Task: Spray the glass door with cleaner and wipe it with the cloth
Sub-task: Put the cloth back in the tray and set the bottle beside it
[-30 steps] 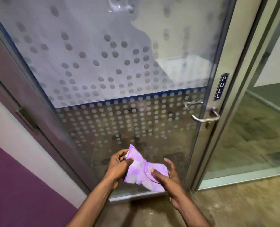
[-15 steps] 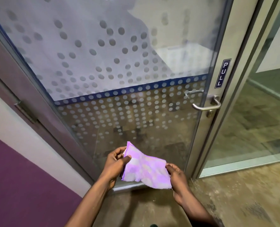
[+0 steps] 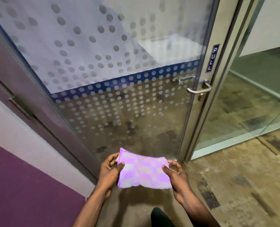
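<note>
- The cloth (image 3: pixel 144 172), purple with pale patches, is stretched flat between both hands low in the view, in front of the bottom part of the glass door (image 3: pixel 119 79) and not touching it.
- The left hand (image 3: pixel 110 171) pinches the cloth's left edge, thumb on top and fingers curled behind it; the right hand (image 3: pixel 175 173) pinches the right edge in the same way, thumb on the upper face, the other fingers partly hidden behind the fabric.
- Holding it by two opposite edges keeps the fabric taut and spread, which looks like a way to square it up or fold it into a flat pad before wiping.
- The cloth appears already doubled, as a second layer shows along its near edge.
- The glass door carries a frosted upper zone with clear dots, a blue band across the middle, and a clear lower zone with frosted dots; the floor (image 3: pixel 234 177) beyond shows through that lower part.
- The metal handle (image 3: pixel 200 90) and the PULL sign (image 3: pixel 211 58) sit on the door's right stile, well above the hands.
- No spray bottle is in view, and I cannot tell whether the glass is wet, so whether spraying is done is unclear.
- My judgement: the step in hand is readying the cloth, with wiping not yet begun.
</note>
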